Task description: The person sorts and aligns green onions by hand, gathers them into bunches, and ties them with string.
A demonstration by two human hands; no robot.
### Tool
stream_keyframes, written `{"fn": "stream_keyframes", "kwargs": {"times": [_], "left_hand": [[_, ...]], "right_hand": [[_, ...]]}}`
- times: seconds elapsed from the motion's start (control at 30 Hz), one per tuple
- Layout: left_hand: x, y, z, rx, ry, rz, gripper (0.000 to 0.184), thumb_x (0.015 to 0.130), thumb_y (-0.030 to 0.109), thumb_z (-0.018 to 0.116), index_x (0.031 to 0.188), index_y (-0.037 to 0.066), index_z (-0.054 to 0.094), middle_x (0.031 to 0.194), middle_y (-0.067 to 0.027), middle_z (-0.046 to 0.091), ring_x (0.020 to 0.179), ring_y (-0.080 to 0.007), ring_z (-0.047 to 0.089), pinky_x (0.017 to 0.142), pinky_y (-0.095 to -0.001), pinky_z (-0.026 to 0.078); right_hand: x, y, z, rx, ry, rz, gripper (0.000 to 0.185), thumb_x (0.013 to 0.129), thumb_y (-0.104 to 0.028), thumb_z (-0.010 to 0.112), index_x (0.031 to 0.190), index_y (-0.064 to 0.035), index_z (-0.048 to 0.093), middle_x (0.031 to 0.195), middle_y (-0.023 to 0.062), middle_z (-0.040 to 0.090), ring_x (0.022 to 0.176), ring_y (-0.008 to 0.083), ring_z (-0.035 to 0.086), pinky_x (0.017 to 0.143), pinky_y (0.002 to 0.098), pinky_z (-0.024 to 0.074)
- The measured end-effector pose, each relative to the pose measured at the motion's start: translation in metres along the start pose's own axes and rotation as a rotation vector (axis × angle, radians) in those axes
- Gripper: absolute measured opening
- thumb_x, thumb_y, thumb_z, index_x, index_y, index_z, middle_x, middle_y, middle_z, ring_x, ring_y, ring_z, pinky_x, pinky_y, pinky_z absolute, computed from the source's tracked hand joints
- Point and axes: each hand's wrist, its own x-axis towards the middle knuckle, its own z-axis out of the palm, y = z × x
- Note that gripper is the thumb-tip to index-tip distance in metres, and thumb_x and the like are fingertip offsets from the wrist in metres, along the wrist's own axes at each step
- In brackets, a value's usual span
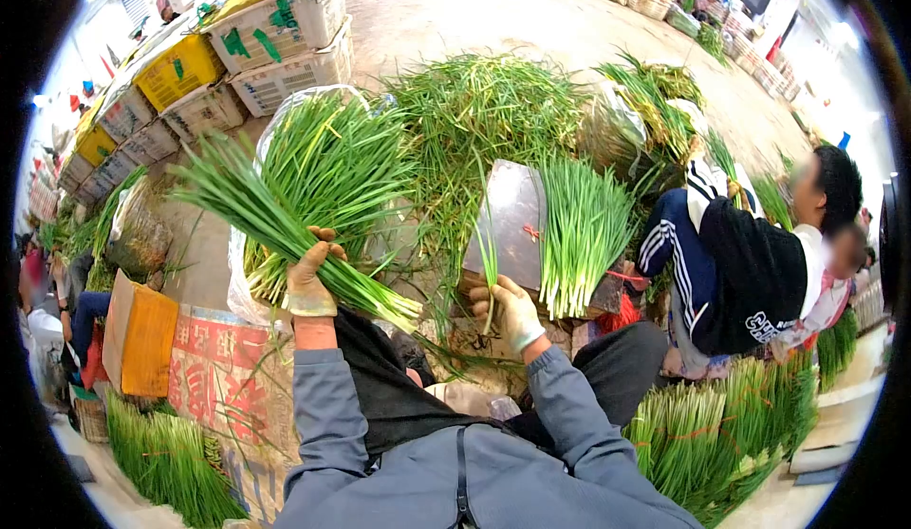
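One thick bundle of long green stalks sits in our closed left hand by a white plastic bag; our right hand pinches slender green stalks. They seem light, bruisable, best held low.

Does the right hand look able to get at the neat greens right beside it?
Probably yes: the right hand is close and nothing seems between it and the greens, though it holds thin stalks.
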Motion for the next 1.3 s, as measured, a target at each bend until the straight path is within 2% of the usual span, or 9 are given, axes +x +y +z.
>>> {"fn": "stream_keyframes", "kwargs": {"times": [0.2,0.47,0.57,0.77,0.83,0.9,1.0,1.13,1.3], "left_hand": [[-0.031,-0.035,0.044,-0.059,-0.071,-0.225,0.032,0.081,0.004,0.073,0.11,0.008,0.062,0.11,-0.0107,0.065,0.085,-0.0247,0.068,0.078,-0.0391,0.056],[-0.036,-0.058,0.054,-0.313,-0.325,-0.451,0.029,0.078,0.003,0.07,0.107,0.006,0.062,0.143,-0.0243,0.051,0.133,-0.0398,0.05,0.115,-0.0516,0.038],[-0.042,-0.054,0.067,-0.354,-0.364,-0.463,0.027,0.08,0.007,0.068,0.106,0.007,0.062,0.143,-0.0244,0.051,0.132,-0.039,0.051,0.113,-0.0505,0.04],[-0.027,-0.035,0.054,-0.441,-0.235,-0.394,0.022,0.086,0.01,0.065,0.107,0.007,0.059,0.11,-0.0076,0.057,0.079,-0.014,0.054,0.074,-0.0331,0.048],[-0.01,-0.028,0.039,-0.429,-0.236,-0.343,0.021,0.087,0.009,0.065,0.107,0.007,0.061,0.111,-0.0081,0.058,0.079,-0.0141,0.054,0.075,-0.0321,0.047],[-0.001,-0.025,0.032,-0.442,-0.194,-0.308,0.023,0.088,0.009,0.066,0.111,0.007,0.062,0.117,-0.0084,0.061,0.08,-0.0155,0.057,0.075,-0.0345,0.05],[0.009,-0.019,0.028,-0.428,-0.152,-0.262,0.032,0.088,0.009,0.067,0.119,0.008,0.061,0.119,-0.0089,0.062,0.082,-0.0173,0.06,0.076,-0.0371,0.053],[0.009,-0.034,0.025,-0.333,-0.108,-0.23,0.047,0.089,0.01,0.068,0.134,0.012,0.054,0.122,-0.0114,0.063,0.085,-0.0207,0.065,0.076,-0.039,0.057],[0.011,-0.054,0.03,-0.278,-0.114,-0.276,0.054,0.09,0.013,0.071,0.14,0.015,0.051,0.119,-0.0103,0.065,0.086,-0.0218,0.067,0.076,-0.0397,0.059]], "right_hand": [[-0.028,-0.037,0.02,0.345,-0.106,-0.078,0.043,0.099,-0.008,0.05,0.139,0.0017,0.042,0.117,0.0201,0.065,0.087,0.0251,0.069,0.075,0.0358,0.0582],[-0.021,-0.053,0.068,-0.372,-0.103,-0.269,0.037,0.097,-0.017,0.057,0.129,0.0022,0.055,0.11,0.0115,0.068,0.081,0.0167,0.068,0.068,0.0305,0.0574],[-0.017,-0.047,0.081,-0.79,-0.298,-0.334,0.046,0.101,-0.034,0.052,0.132,-0.0004,0.053,0.118,0.0242,0.065,0.108,0.0377,0.063,0.095,0.0417,0.0486],[-0.019,-0.017,0.054,-0.966,-0.616,-0.229,0.042,0.103,-0.034,0.044,0.118,0.0021,0.061,0.116,0.0233,0.065,0.106,0.0397,0.062,0.093,0.0413,0.0496],[-0.011,0.034,0.02,-1.115,-0.507,-0.802,0.028,0.098,-0.019,0.05,0.116,-0.0027,0.063,0.117,0.0197,0.066,0.105,0.0376,0.063,0.089,0.0419,0.0517],[-0.029,0.03,0.012,-1.092,-0.433,-0.318,0.031,0.096,-0.025,0.055,0.12,-0.0069,0.063,0.12,0.0178,0.065,0.109,0.0371,0.062,0.088,0.0411,0.0523],[-0.035,0.036,-0.004,-1.449,-0.415,-0.002,0.039,0.094,-0.032,0.061,0.124,-0.0082,0.062,0.116,0.0177,0.068,0.107,0.0376,0.064,0.087,0.0421,0.0528],[-0.038,-0.008,0.023,-1.091,0.039,-0.398,0.04,0.092,-0.035,0.065,0.12,-0.0077,0.064,0.102,0.0188,0.071,0.097,0.0372,0.068,0.084,0.0433,0.0531],[-0.038,-0.05,0.103,-1.017,0.018,-0.481,0.033,0.087,-0.034,0.07,0.108,-0.0081,0.068,0.103,0.0172,0.069,0.091,0.0337,0.068,0.08,0.0392,0.0536]]}}
